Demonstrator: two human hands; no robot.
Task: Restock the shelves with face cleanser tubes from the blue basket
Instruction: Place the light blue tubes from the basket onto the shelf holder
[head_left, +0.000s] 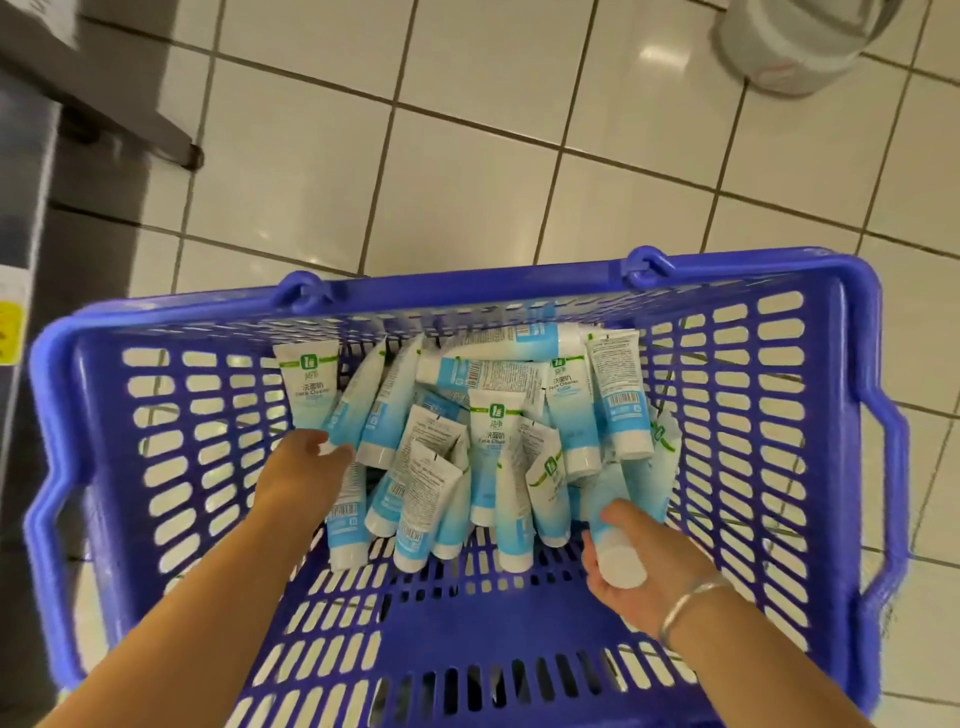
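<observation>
The right hand (621, 566) curls round one tube (613, 545) near its white cap, while the left hand (301, 475) pinches the cap end of another tube (353, 400) at the pile's left edge. Lift each straight up, I'd judge, so the loose cleanser tubes (483, 431) heaped at the far end of the blue basket (852, 415) don't drag along.

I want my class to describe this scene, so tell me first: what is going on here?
A person is reaching with both hands into a blue basket that stands on a tiled floor. A pile of face cleanser tubes lies at the basket's far end. The right hand holds one tube by its cap end. The left hand is at the left edge of the pile, its fingertips on another tube. No tube has left the basket yet.
</observation>
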